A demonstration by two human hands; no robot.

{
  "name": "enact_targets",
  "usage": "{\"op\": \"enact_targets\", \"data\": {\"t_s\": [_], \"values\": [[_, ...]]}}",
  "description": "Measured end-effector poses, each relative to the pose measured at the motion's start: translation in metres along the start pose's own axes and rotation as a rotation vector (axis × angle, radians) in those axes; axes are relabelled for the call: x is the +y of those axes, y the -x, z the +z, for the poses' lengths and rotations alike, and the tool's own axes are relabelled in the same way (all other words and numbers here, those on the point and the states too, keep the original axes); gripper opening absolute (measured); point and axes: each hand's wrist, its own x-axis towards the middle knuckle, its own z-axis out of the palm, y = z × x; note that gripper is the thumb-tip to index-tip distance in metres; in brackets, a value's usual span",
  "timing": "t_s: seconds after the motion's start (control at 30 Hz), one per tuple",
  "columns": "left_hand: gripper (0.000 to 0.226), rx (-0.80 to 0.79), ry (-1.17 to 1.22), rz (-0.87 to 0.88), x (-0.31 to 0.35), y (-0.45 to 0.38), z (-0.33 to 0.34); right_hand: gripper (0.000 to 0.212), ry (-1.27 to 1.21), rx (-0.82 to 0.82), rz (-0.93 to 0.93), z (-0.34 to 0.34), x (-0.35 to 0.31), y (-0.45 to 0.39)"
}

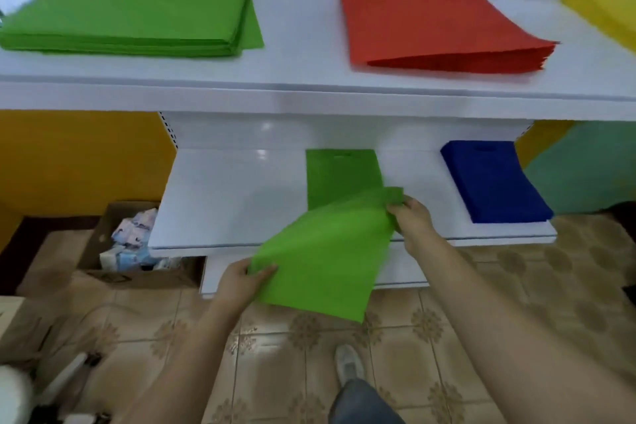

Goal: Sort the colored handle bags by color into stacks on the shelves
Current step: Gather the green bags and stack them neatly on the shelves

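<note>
I hold a green handle bag (323,255) in the air in front of the lower shelf (220,196). My left hand (242,280) pinches its near left corner, and my right hand (411,217) grips its far right corner. Behind it a small green bag (339,174) lies flat on the lower shelf. A blue stack (494,182) sits at that shelf's right end. On the upper shelf (299,27) lie a large green stack (134,0), a red stack (437,14) and part of a yellow stack (609,3) at the right edge.
An open cardboard box (137,251) full of small packets stands on the tiled floor left of the lower shelf. My shoe and trouser leg (351,382) are below. White objects lie at the bottom left corner. An orange wall is at left.
</note>
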Motion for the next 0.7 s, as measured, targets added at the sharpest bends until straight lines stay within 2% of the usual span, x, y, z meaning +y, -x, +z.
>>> {"op": "enact_targets", "data": {"t_s": [0.1,0.27,0.37,0.57,0.7], "values": [[0.005,0.014,0.087,-0.117,0.005,-0.032,0.038,0.018,0.055,-0.057,0.076,-0.010,-0.003,-0.072],[0.011,0.033,0.158,-0.349,-0.003,-0.063,0.095,0.022,0.231,-0.210,0.197,-0.012,0.018,-0.168],[0.009,0.035,0.183,-0.433,-0.008,-0.074,0.124,0.013,0.403,-0.222,0.210,-0.009,0.026,-0.196],[0.010,0.097,0.218,-0.392,-0.002,-0.111,0.149,0.007,0.640,-0.296,0.165,-0.009,0.019,-0.242],[0.022,0.112,0.281,-0.369,0.016,-0.140,0.155,0.007,0.517,-0.251,0.054,-0.005,0.001,-0.264]]}}
